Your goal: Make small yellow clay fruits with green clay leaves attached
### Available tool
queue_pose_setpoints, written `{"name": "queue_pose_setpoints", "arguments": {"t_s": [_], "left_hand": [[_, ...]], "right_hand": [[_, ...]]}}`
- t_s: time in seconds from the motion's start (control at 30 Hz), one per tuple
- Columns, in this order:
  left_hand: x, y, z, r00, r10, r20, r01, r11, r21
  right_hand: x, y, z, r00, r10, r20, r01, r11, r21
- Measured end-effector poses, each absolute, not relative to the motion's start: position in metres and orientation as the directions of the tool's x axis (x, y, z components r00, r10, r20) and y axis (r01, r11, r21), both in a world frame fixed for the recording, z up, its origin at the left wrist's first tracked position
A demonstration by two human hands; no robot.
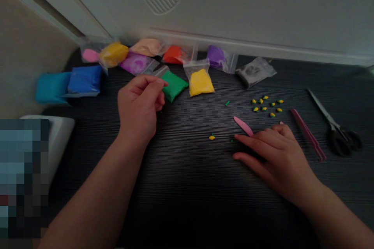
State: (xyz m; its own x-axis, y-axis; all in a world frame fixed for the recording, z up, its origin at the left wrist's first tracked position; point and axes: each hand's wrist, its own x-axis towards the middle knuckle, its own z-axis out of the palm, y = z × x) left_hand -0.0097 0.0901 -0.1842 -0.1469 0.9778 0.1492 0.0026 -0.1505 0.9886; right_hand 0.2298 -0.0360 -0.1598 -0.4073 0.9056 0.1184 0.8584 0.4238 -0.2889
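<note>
Both forearms enter from the bottom edge and reach out over the dark ribbed tabletop (187,194).

Left hand (139,106): raised just above the surface, fingers curled in, thumb and fingertips (157,84) pinched narrowly together. I cannot tell whether anything small sits in the pinch. It is just beside the green clay bag (175,85), which lies flat on the table, partly behind the fingertips.

Right hand (274,155): resting palm down on the table, fingers stretched out flat and spread, holding nothing. The pink modelling tool (243,125) lies at an angle with its lower end at the index finger; I cannot confirm contact.

One small yellow-and-green piece (212,137) lies alone between the hands. A cluster of similar pieces (266,105) lies beyond the right hand, with a loose green bit (227,103) to their left.

Right of the hand: a long pink strip tool (308,134), then black-handled scissors (336,128), closed.

Back row: yellow clay bag (201,81) next to the green one, grey bag (254,71), purple bag (216,56), red bag (173,54), blue bag (84,79) at far left.
</note>
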Motion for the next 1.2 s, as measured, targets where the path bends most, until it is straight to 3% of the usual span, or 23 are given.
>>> {"name": "queue_pose_setpoints", "arguments": {"t_s": [0.3,0.67,1.2], "left_hand": [[-0.010,0.090,-0.184,-0.148,0.976,0.160,0.016,-0.159,0.987],[-0.010,0.091,-0.184,-0.152,0.977,0.149,0.015,-0.149,0.989],[-0.009,0.091,-0.184,-0.151,0.977,0.151,0.003,-0.152,0.988]], "right_hand": [[0.226,-0.040,-0.157,-0.454,0.891,0.016,0.866,0.445,-0.230],[0.219,-0.042,-0.156,-0.470,0.882,0.012,0.864,0.463,-0.196],[0.216,-0.043,-0.156,-0.493,0.870,-0.027,0.843,0.470,-0.261]]}}
